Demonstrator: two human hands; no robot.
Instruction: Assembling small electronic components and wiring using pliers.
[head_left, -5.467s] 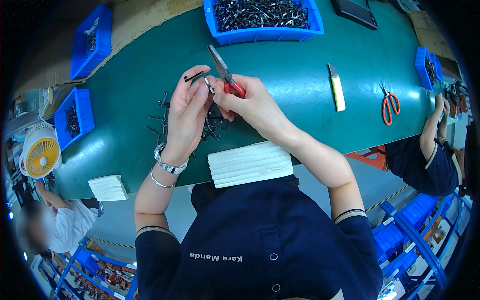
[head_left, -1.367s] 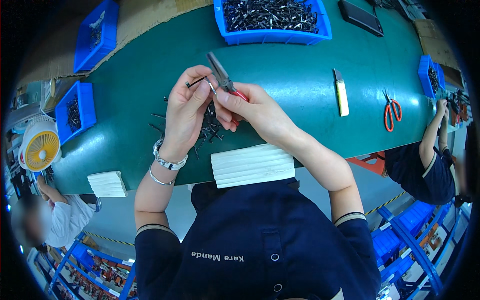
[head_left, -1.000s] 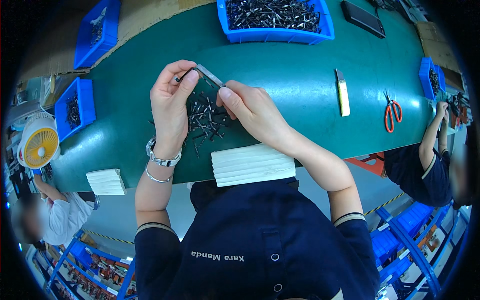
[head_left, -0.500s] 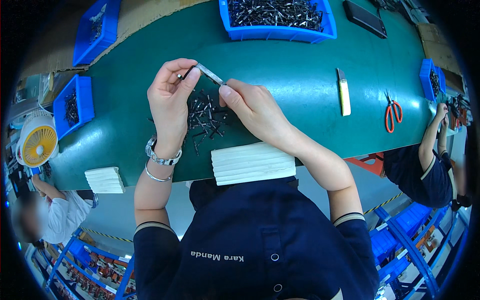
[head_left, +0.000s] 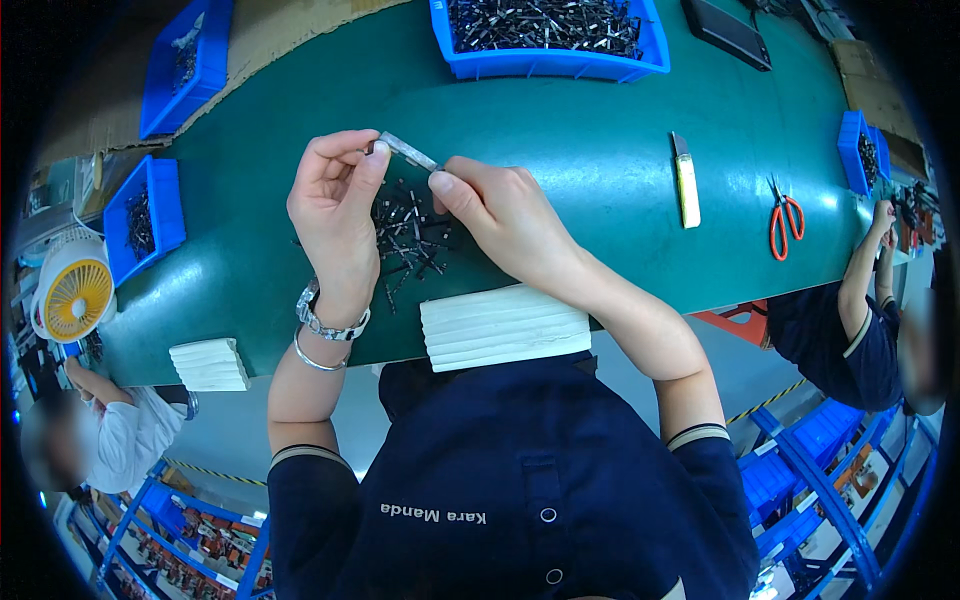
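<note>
A narrow silvery metal bar slants between my two hands above the green table. My right hand is closed on its lower right end, thumb on top. My left hand pinches at the bar's other end, thumb and index finger pressed together. A dark bit of a small black part shows at those fingertips; the rest of it is hidden. Beneath the hands lies a loose pile of small black parts.
A large blue bin of similar parts stands at the back. A yellow-handled utility knife and red-handled scissors lie to the right. White folded pads rest at the front edge. Blue bins stand left. Two people sit at the sides.
The black part, plainly visible by my left fingers before, is now mostly hidden behind them at the bar's end. My left hand has shifted slightly left and down.
</note>
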